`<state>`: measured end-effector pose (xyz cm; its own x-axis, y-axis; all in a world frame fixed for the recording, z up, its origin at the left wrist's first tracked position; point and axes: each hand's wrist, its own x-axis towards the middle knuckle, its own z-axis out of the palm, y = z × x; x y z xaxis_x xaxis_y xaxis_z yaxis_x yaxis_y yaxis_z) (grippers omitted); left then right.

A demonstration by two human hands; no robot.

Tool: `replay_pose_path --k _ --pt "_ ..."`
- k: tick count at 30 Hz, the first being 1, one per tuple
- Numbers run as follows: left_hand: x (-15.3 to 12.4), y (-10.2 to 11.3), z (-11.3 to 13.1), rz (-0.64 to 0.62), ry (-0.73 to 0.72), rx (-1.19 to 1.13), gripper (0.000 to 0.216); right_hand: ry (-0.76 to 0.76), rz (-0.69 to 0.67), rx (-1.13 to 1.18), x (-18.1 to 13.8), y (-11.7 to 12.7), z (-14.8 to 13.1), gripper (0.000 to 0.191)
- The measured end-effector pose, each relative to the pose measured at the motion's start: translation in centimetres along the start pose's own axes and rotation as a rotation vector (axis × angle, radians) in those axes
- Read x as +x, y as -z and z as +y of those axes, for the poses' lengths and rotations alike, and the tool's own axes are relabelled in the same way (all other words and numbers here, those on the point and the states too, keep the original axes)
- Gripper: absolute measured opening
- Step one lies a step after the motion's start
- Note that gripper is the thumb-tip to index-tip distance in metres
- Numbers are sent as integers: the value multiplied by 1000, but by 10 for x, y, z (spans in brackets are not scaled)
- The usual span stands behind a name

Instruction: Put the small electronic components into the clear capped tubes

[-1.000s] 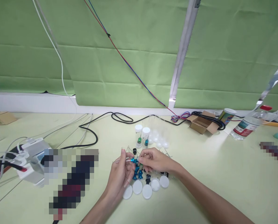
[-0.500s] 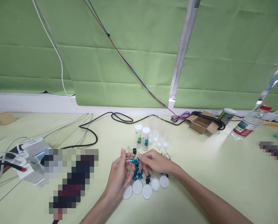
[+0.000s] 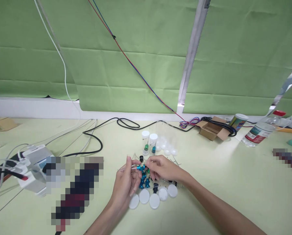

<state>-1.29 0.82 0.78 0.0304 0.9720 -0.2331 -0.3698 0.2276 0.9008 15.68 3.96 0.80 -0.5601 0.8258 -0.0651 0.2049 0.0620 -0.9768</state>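
Note:
My left hand point(image 3: 129, 176) is closed around a shiny blue spool-shaped metal piece point(image 3: 140, 167) with thin metal rods pointing left from it. Just right of that piece is my right hand point(image 3: 160, 167), its thumb and fingertips pinched together; whatever they hold is too small to make out. Below the hands lie more blue metal pieces point(image 3: 147, 182) and a black one point(image 3: 155, 187), partly hidden by the fingers. Another black piece point(image 3: 141, 158) shows just behind the hands. Several round white caps point(image 3: 154, 201) lie nearest me.
Beyond the hands stand two clear capped tubes, one holding a green piece point(image 3: 146, 147), the other a blue piece point(image 3: 154, 149). Clear tubes with white ends point(image 3: 167, 152) lie beside them. A power strip point(image 3: 35, 153) is left; a cardboard box point(image 3: 210, 130) and water bottle point(image 3: 258, 132) are right.
My right hand has shifted slightly right, its fingertips drawing away from the end of the blue piece. The left hand keeps that piece in nearly the same place.

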Motion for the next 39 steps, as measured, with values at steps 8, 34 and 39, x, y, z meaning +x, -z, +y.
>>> replay_pose_path --k 8,34,39 --pt "0 -2 1 11 9 -13 51 42 -7 55 -1 1 -1 34" --pt "-2 -1 3 -64 -23 10 54 14 0 -40 0 2 -3 51" --pt "-2 -3 3 -72 -31 12 49 7 -4 -31 0 1 -2 56"
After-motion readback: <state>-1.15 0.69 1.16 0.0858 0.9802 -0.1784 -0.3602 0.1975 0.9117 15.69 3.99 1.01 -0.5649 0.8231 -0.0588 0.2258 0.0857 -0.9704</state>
